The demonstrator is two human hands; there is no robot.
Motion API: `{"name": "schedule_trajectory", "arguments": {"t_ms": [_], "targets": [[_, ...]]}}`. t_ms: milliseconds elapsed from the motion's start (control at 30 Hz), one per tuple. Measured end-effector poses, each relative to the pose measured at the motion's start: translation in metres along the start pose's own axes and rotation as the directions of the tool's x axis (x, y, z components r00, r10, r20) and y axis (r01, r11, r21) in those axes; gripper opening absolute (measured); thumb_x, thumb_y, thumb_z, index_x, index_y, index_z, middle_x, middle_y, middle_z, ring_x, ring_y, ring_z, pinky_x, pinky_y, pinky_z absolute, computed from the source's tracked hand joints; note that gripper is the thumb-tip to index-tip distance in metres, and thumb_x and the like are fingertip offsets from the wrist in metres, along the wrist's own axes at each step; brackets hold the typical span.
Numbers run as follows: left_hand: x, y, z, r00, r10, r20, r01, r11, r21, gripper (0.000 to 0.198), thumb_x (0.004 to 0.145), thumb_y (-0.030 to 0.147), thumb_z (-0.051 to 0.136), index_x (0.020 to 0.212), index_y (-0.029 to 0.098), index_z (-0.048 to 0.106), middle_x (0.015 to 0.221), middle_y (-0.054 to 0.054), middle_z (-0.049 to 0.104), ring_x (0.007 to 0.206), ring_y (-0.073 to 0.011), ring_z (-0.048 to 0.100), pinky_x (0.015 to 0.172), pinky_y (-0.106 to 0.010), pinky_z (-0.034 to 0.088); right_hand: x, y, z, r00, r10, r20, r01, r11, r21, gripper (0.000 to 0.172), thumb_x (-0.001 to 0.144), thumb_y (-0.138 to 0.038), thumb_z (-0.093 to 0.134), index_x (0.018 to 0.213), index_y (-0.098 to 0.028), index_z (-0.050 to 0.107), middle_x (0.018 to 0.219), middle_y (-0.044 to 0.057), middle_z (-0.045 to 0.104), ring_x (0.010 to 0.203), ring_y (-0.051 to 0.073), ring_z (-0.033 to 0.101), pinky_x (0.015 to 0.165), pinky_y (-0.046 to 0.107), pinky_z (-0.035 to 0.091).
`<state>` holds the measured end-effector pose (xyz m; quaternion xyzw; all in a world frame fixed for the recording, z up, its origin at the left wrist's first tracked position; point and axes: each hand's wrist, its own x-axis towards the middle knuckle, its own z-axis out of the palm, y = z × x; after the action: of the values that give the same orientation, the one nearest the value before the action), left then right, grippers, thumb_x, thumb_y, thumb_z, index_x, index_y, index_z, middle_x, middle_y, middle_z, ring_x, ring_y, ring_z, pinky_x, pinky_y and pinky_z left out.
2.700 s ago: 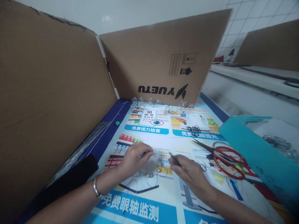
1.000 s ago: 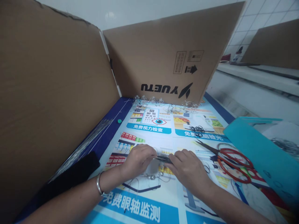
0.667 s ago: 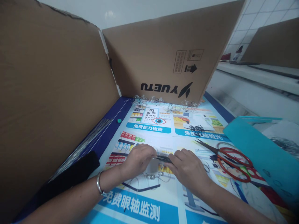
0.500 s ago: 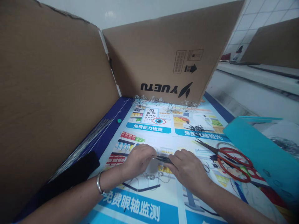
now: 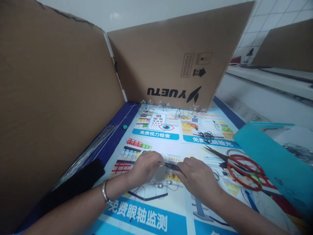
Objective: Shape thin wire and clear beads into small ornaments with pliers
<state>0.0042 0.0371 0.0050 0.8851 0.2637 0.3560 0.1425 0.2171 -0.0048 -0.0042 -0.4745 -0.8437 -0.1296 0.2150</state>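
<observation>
My left hand is closed in a pinch on a small clear piece with thin wires that trail onto the printed mat. A silver bangle sits on that wrist. My right hand is closed on thin dark tweezers, whose tip meets the left fingertips. Both hands rest low on the mat, nearly touching. The pinched part itself is too small to make out.
Red-handled scissors lie to the right of my hands, beside a teal box. Cardboard walls stand at the left and back. A black strip lies at the left. Small clear pieces line the back wall, and dark wire bits lie nearby.
My right hand moved left with the tweezers until it met my left hand. Over the last second both hands have stayed almost still.
</observation>
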Motion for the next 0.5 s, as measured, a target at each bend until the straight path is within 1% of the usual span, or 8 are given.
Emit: {"name": "schedule_trajectory", "arguments": {"t_ms": [133, 267, 367, 500], "targets": [[0.0002, -0.0012, 0.0006, 1.0, -0.005, -0.012, 0.004, 0.999, -0.045, 0.015, 0.089, 0.013, 0.042, 0.082, 0.016, 0.055, 0.075, -0.004, 0.062, 0.071, -0.0134, 0.055, 0.066, -0.023, 0.043, -0.0003, 0.0001, -0.0026, 1.0, 0.015, 0.008, -0.015, 1.0, -0.025, 0.024, 0.085, -0.034, 0.053, 0.067, -0.019, 0.057, 0.064, 0.003, 0.054, 0.065, 0.019, 0.046, 0.061, 0.03, 0.025], [0.0008, -0.0011, 0.0004, 1.0, 0.007, -0.017, -0.009, 0.998, -0.069, 0.015, 0.088, 0.014, 0.045, 0.08, 0.016, 0.057, 0.075, -0.004, 0.061, 0.072, -0.0135, 0.055, 0.066, -0.023, 0.044, -0.0009, -0.0014, -0.0044, 0.999, 0.027, 0.026, -0.026, 0.999, -0.029, 0.022, 0.085, -0.033, 0.054, 0.068, -0.019, 0.058, 0.065, 0.003, 0.055, 0.066, 0.018, 0.047, 0.062, 0.03, 0.026], [0.0004, -0.001, 0.0007, 0.999, -0.011, -0.032, 0.008, 0.995, -0.099, 0.014, 0.088, 0.012, 0.046, 0.081, 0.016, 0.057, 0.074, -0.003, 0.061, 0.071, -0.013, 0.055, 0.065, -0.023, 0.044, -0.0009, -0.0025, -0.0052, 0.998, 0.028, 0.053, -0.027, 0.999, -0.023, 0.02, 0.084, -0.033, 0.056, 0.07, -0.018, 0.06, 0.066, 0.003, 0.056, 0.066, 0.018, 0.048, 0.062, 0.029, 0.027], [-0.0009, -0.0014, 0.002, 0.998, -0.035, -0.047, 0.029, 0.993, -0.111, 0.015, 0.088, 0.012, 0.044, 0.08, 0.016, 0.057, 0.074, -0.003, 0.061, 0.07, -0.013, 0.055, 0.065, -0.024, 0.045, -0.0014, -0.0033, -0.0045, 0.998, 0.05, 0.048, -0.049, 0.999, -0.023, 0.02, 0.083, -0.033, 0.057, 0.069, -0.018, 0.06, 0.065, 0.003, 0.056, 0.065, 0.017, 0.049, 0.061, 0.029, 0.027]]}}
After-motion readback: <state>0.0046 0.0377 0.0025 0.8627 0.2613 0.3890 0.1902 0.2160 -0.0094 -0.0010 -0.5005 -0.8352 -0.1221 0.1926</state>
